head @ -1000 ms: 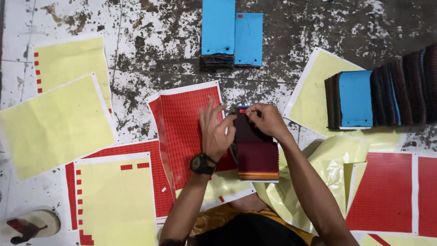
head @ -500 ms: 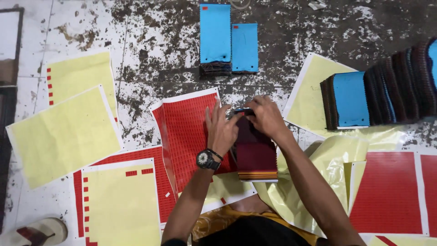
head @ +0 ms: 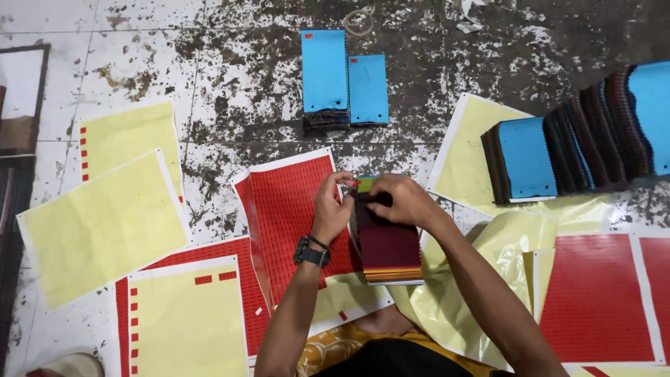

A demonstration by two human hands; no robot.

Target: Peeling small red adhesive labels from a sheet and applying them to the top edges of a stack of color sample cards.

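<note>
Left hand (head: 331, 209) and right hand (head: 398, 199) both pinching top of dark cloth stack (head: 387, 244), fingertips hide its top edge, red sheet (head: 289, 209) partly under it

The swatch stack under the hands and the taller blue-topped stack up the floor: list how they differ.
The swatch stack under the hands shows a dark maroon top; the blue-topped stack shows bright blue. The left hand and right hand both press the maroon one's far end; the blue one lies untouched. Both are rectangular fabric piles on the floor.

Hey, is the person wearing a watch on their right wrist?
No, the dark watch sits on the left wrist, just below the left hand, while the right hand has a bare wrist.
</note>
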